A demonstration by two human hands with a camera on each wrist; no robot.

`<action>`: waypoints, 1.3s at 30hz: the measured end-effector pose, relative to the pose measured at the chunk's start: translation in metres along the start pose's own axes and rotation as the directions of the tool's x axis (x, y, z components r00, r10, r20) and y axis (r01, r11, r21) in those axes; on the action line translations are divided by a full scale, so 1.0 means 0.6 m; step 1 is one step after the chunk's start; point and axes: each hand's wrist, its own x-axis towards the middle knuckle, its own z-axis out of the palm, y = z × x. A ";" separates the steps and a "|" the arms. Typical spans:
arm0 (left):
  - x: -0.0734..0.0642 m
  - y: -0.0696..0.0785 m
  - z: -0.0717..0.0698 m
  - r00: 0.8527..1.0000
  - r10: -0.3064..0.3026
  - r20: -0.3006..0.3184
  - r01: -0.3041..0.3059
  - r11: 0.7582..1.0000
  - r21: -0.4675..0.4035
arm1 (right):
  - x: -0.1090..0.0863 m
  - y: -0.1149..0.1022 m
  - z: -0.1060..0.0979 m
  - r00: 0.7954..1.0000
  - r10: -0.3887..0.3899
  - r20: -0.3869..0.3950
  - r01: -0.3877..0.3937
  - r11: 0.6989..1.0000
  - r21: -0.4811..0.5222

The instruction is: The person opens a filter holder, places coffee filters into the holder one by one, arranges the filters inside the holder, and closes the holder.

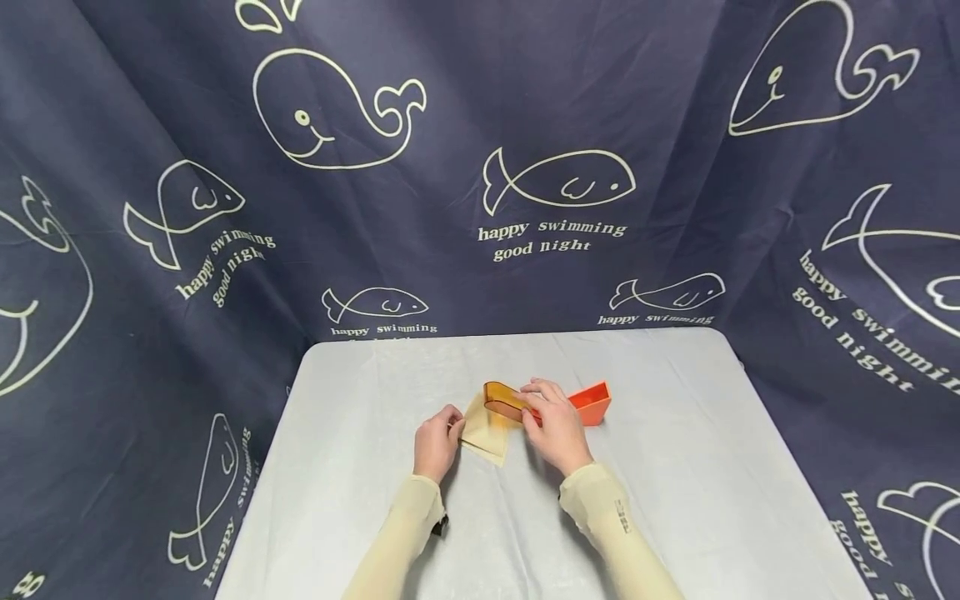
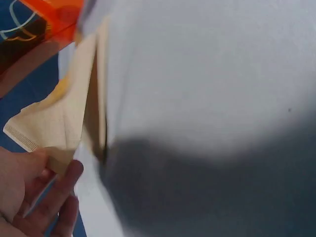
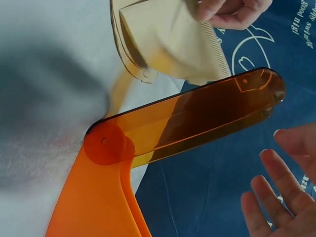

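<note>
While the left hand is pinching it, a beige crimp-edged paper filter is sitting left of an amber-lidded orange plastic box. Beside that box, the right hand is hovering, loosely spread.

Left grip pinching tan paper, orange plastic above, pale tabletop

Under box: table. At box's left end: lid. Left of box, past lid: paper pouch, then left hand on pouch's edge. Close over box's middle: right hand. Behind box: curtain.
</note>
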 end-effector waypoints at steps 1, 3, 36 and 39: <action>0.000 -0.001 -0.005 1.000 -0.011 0.013 0.011 1.000 -0.017 | -0.001 -0.001 0.000 1.000 0.001 -0.003 -0.001 1.000 0.001; 0.003 -0.002 -0.016 0.999 -0.021 0.032 0.023 0.998 -0.056 | -0.001 -0.002 -0.003 1.000 0.002 -0.010 -0.002 1.000 0.008; 0.074 0.127 -0.140 0.843 0.537 0.002 -0.533 0.838 -0.115 | 0.054 -0.059 -0.078 0.997 -0.042 -0.071 0.063 0.946 0.319; 0.073 0.137 -0.140 0.833 0.554 0.019 -0.547 0.828 -0.124 | 0.054 -0.059 -0.078 0.997 -0.043 -0.058 0.059 0.948 0.312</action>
